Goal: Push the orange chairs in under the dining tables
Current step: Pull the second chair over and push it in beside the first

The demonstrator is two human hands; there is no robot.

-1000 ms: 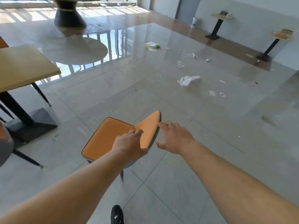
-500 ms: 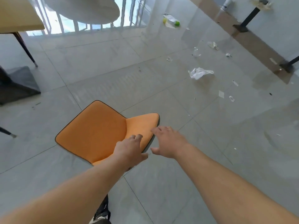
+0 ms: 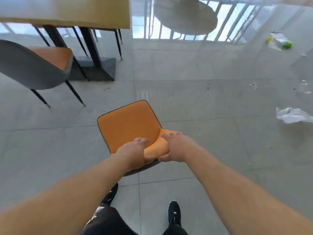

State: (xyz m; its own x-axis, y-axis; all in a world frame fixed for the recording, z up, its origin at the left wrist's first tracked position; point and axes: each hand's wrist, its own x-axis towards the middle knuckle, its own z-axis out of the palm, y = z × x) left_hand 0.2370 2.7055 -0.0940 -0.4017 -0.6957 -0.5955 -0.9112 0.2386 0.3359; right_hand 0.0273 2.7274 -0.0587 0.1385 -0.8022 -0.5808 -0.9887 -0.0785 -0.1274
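An orange chair point(image 3: 128, 122) with a dark rim stands on the tiled floor just in front of me, its seat pointing toward the wooden dining table point(image 3: 94, 16) at the top left. Both hands grip the top of its backrest: my left hand point(image 3: 133, 152) on the left part, my right hand point(image 3: 176, 146) on the right part, fingers over the orange front. A second orange chair point(image 3: 50, 55) with a grey shell sits part way under the table at the far left.
The table's black posts stand on a dark base plate point(image 3: 100, 70). Litter lies on the floor at right: a white plastic bag point(image 3: 293, 116), a wrapper with green and yellow bits point(image 3: 279, 42), small scraps point(image 3: 253, 85). My black shoes point(image 3: 174, 213) are below.
My right hand has closed onto the backrest beside my left. The chair has swung so its seat faces the table, and my view has turned left toward the table.
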